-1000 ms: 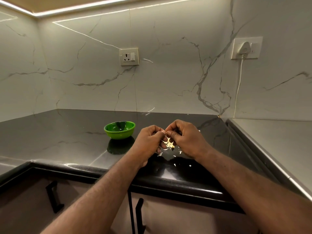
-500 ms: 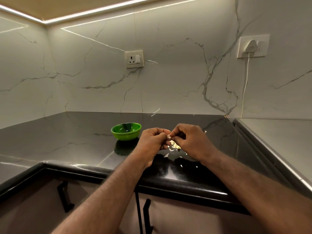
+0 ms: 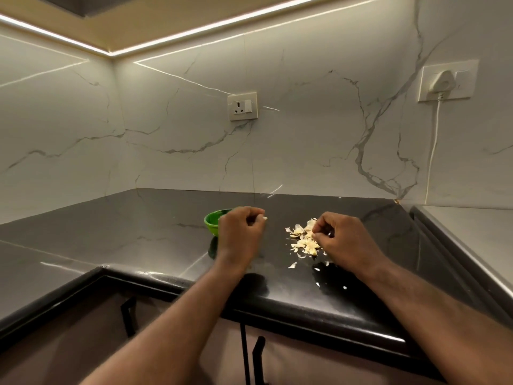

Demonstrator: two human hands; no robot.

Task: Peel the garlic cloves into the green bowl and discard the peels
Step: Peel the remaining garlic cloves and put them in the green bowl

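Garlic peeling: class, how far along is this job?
Done: a pile of pale papery garlic peels lies on the glossy black counter. In hand: the left hand pinches a small pale piece, likely a clove, beside the green bowl; the right hand touches the pile. Left: bowl the clove, discard the peels.

I log a glossy black countertop [image 3: 138, 232] under a veined white marble backsplash [image 3: 305, 148]. Switched wall socket [image 3: 242, 106] at centre. At right, a white plug [image 3: 442, 81] with its cable [image 3: 434, 140] hanging down. Light strip [image 3: 222, 26] overhead, black cabinet handles [image 3: 258, 359] below.

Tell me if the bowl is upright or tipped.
Upright: bowl sits rim-up on the counter, partly behind the left hand.
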